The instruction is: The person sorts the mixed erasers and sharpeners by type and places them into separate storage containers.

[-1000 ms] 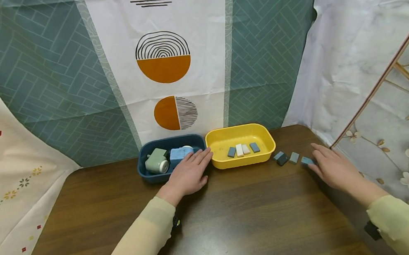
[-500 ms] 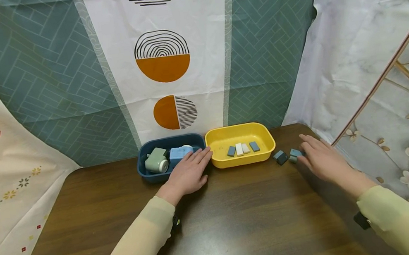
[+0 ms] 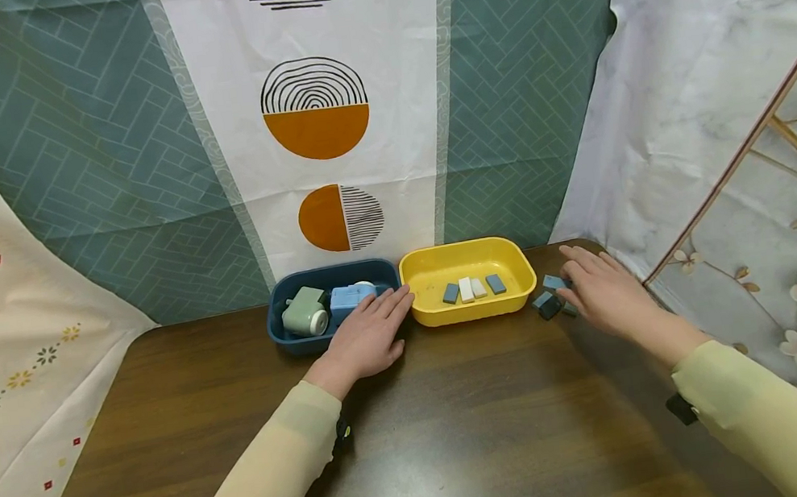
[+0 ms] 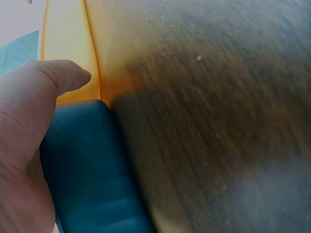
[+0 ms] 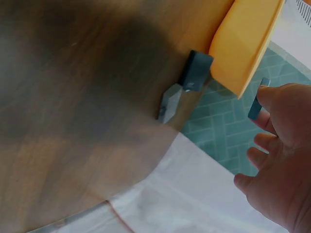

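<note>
My right hand (image 3: 604,296) pinches a small blue-grey rectangular block (image 5: 258,99) between thumb and index finger, lifted above the table just right of the yellow tray (image 3: 474,315). Its other fingers are loosely bent. Below it on the table lie a dark block (image 3: 549,308), a grey-blue block (image 3: 542,300) and a partly hidden greyish block (image 5: 169,103). Inside the yellow tray sit two grey-blue blocks and two white blocks (image 3: 466,290). My left hand (image 3: 362,340) lies with straight fingers over the navy tray (image 3: 292,345), its fingertips at the yellow tray's left edge.
The navy tray holds a green object (image 3: 306,312) with a round white end and a light-blue boxy object (image 3: 350,300). Both trays stand side by side at the back of the brown wooden table (image 3: 462,436). Patterned cloths hang behind and at both sides.
My right hand has moved left with the blue-grey block, from the table's right side toward the yellow tray. My left hand and both trays stay in place.
</note>
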Tool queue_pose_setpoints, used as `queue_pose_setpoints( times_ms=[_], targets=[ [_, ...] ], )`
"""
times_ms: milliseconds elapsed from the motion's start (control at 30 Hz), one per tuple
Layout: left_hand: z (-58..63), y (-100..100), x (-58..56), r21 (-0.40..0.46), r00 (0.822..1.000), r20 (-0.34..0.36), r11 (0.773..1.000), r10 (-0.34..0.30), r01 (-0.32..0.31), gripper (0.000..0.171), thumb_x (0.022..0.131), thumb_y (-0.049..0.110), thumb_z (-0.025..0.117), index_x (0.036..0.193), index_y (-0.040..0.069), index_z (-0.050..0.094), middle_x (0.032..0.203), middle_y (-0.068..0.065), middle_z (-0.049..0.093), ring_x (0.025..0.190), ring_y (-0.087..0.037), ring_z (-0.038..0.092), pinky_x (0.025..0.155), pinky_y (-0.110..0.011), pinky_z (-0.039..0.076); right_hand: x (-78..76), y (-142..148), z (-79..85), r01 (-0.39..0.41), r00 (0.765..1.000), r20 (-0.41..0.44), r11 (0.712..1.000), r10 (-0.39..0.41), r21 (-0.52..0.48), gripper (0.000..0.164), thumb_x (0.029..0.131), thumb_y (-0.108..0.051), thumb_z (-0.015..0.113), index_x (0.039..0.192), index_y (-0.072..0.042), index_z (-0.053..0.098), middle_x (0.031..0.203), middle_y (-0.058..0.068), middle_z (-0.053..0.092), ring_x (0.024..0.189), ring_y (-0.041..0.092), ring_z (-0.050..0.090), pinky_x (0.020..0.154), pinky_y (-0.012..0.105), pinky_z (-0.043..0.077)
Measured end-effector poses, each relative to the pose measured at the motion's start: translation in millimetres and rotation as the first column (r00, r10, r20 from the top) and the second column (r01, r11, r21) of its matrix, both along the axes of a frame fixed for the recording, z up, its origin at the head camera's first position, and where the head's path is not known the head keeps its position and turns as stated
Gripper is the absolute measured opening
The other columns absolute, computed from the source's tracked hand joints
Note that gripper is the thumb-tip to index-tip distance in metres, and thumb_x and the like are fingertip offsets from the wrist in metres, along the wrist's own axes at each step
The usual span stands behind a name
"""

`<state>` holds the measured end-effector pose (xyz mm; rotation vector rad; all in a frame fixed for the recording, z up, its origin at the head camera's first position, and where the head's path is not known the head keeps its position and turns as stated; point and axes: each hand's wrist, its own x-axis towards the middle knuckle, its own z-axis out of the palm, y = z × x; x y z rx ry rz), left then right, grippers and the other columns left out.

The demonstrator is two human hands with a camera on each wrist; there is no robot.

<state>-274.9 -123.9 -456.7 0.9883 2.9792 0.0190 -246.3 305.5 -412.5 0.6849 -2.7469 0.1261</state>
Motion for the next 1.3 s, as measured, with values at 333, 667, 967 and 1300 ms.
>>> queue_pose_setpoints(
  times_ms=[333, 667, 967, 1300],
  targets=[
    [-0.2, -1, -0.8, 0.001, 1.0, -0.005, 1.0, 0.0, 0.0, 0.083, 0.111, 0.036, 0.068, 0.178, 0.019, 0.023, 0.186, 0.001, 0.012, 0.169, -0.024, 0.02, 0.137, -0.044, 0.011, -7.5, -23, 9.3, 0.001, 0.999, 0.054, 1.0, 0.0, -0.01, 0.021, 0.11, -0.018, 0.071, 0.117, 0.0, 0.063, 0.164, 0.033, 0.045, 0.153, 0.051, 0.041, 0.122, 0.074, 0.032],
    [-0.6, -2, 0.6, 0.016, 1.0, -0.009, 1.0, -0.007, 0.007, 0.082, 0.111, 0.035, 0.068, 0.178, 0.018, 0.024, 0.185, 0.001, 0.014, 0.168, -0.024, 0.021, 0.137, -0.046, 0.012, -17.3, -49, 15.2, -0.037, 0.999, 0.022, 0.999, 0.036, 0.023, 0.024, 0.108, -0.018, 0.073, 0.118, 0.002, 0.063, 0.163, 0.033, 0.047, 0.152, 0.051, 0.045, 0.123, 0.067, 0.036],
    [-0.7, -1, 0.6, 0.018, 1.0, 0.0, 1.0, -0.003, 0.003, 0.083, 0.111, 0.036, 0.068, 0.178, 0.019, 0.023, 0.185, 0.002, 0.013, 0.169, -0.024, 0.02, 0.137, -0.045, 0.011, -26.1, -68, 18.4, -0.019, 0.998, 0.052, 0.999, 0.017, 0.04, 0.025, 0.111, -0.021, 0.069, 0.121, 0.002, 0.063, 0.166, 0.03, 0.045, 0.154, 0.048, 0.044, 0.125, 0.07, 0.033],
    [-0.9, -1, 1.1, 0.02, 1.0, 0.002, 1.0, 0.0, 0.0, 0.083, 0.111, 0.036, 0.068, 0.178, 0.019, 0.024, 0.186, 0.002, 0.013, 0.169, -0.024, 0.02, 0.137, -0.045, 0.011, -41.2, -83, 13.7, 0.001, 0.997, 0.078, 0.999, -0.005, 0.048, 0.024, 0.112, -0.023, 0.067, 0.12, 0.0, 0.061, 0.169, 0.028, 0.043, 0.156, 0.046, 0.041, 0.128, 0.069, 0.029]
  ],
)
